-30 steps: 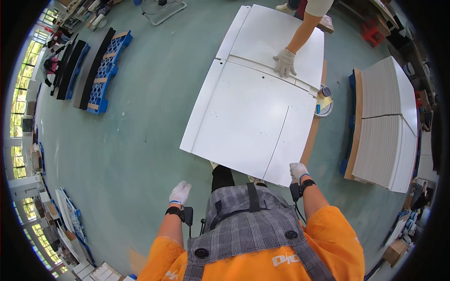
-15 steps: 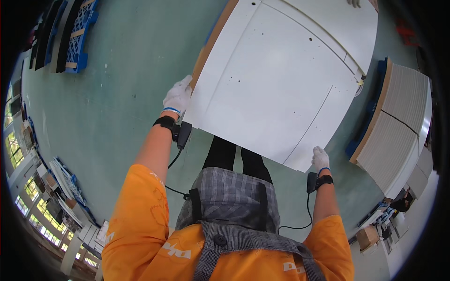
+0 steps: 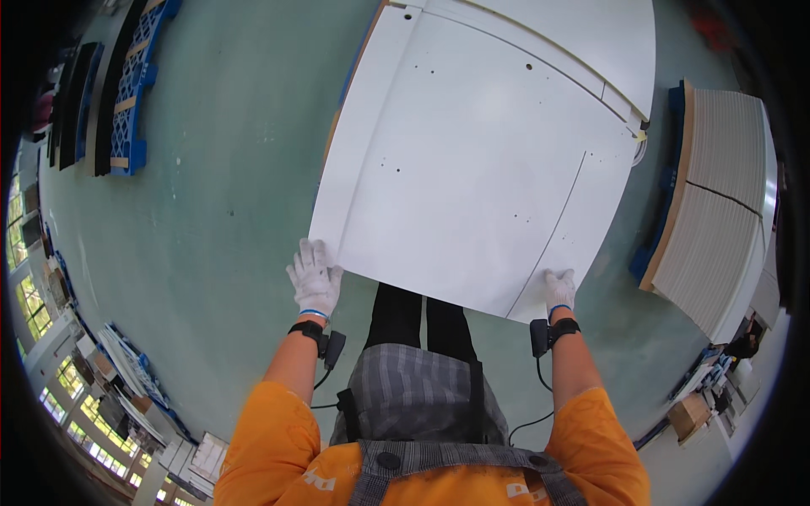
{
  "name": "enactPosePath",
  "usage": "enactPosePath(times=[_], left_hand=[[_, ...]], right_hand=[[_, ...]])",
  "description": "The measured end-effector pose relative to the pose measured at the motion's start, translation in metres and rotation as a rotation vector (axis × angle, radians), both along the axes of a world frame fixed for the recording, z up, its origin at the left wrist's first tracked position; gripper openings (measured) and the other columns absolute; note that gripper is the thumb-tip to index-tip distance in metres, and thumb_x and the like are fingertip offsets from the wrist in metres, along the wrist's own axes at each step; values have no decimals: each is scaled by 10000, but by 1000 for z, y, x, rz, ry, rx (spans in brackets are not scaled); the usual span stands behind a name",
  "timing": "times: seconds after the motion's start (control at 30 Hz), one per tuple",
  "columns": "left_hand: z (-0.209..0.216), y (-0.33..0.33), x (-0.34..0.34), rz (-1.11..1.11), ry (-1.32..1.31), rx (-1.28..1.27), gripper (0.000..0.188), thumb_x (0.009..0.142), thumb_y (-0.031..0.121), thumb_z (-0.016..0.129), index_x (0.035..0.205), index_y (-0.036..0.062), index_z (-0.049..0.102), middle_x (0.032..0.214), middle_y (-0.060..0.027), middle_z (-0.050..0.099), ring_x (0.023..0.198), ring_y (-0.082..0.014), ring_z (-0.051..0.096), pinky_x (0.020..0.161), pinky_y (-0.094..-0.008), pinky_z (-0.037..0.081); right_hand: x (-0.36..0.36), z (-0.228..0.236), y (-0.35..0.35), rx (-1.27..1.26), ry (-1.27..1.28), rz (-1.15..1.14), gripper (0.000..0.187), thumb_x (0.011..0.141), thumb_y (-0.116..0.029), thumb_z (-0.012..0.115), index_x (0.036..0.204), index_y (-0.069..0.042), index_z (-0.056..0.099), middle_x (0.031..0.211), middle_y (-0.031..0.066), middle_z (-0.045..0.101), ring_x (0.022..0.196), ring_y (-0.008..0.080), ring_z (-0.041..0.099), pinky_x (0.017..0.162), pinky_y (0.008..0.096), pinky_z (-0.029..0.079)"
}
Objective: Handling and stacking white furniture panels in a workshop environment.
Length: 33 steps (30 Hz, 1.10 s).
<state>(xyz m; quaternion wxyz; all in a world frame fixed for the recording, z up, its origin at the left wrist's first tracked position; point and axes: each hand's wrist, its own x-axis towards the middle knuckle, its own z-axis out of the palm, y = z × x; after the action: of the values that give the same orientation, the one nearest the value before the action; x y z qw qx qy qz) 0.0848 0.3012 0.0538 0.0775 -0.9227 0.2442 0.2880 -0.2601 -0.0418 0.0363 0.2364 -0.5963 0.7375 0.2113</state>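
Note:
A large white panel (image 3: 456,160) with drilled holes and a long straight groove lies flat in front of me, on top of a stack. Both my hands wear white gloves. My left hand (image 3: 315,278) is at the panel's near left corner, fingers spread and pointing away from me, its inner side against the corner. My right hand (image 3: 559,289) rests at the near right corner, over the panel's surface. Its fingers are curled, and what is under them, if anything, is hidden. Black straps with small dark devices sit on both wrists.
Another white panel (image 3: 591,29) adjoins at the far side. A stack of pale boards (image 3: 717,202) stands on a blue pallet to the right. Blue pallets with dark boards (image 3: 131,93) are at the far left. Cables run from my wrist devices. The floor (image 3: 228,169) is green.
My left hand has come down along the panel's left side toward me, to the near corner, its fingers now spread. My right hand has shifted slightly left, onto the panel's corner.

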Motion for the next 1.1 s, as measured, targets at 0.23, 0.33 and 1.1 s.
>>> enactPosePath(times=[0.23,0.33,1.1], left_hand=[[-5,-80,59,259,30,-229,908,766,405,676,1451,67,184,1444,-192,297,1296,-357,352,1071,-444,316],[8,-135,74,383,61,-92,944,738,385,709,1447,60,179,1411,-192,342,1259,-361,401,1041,-415,367],[-1,-137,97,341,190,-15,976,702,435,724,1423,13,218,1425,-189,337,1301,-314,372,1071,-360,339]], right_hand=[[-3,-6,-16,-35,-71,-70,585,812,-393,581,1199,37,494,1127,294,580,1089,410,555,923,413,439],[1,-5,-16,-1,-31,-85,568,804,-398,589,1166,33,513,1123,278,588,1086,409,556,924,414,441],[-5,-14,-13,27,110,-149,606,807,-426,580,1237,-10,480,1262,257,498,1183,380,481,1008,418,391]])
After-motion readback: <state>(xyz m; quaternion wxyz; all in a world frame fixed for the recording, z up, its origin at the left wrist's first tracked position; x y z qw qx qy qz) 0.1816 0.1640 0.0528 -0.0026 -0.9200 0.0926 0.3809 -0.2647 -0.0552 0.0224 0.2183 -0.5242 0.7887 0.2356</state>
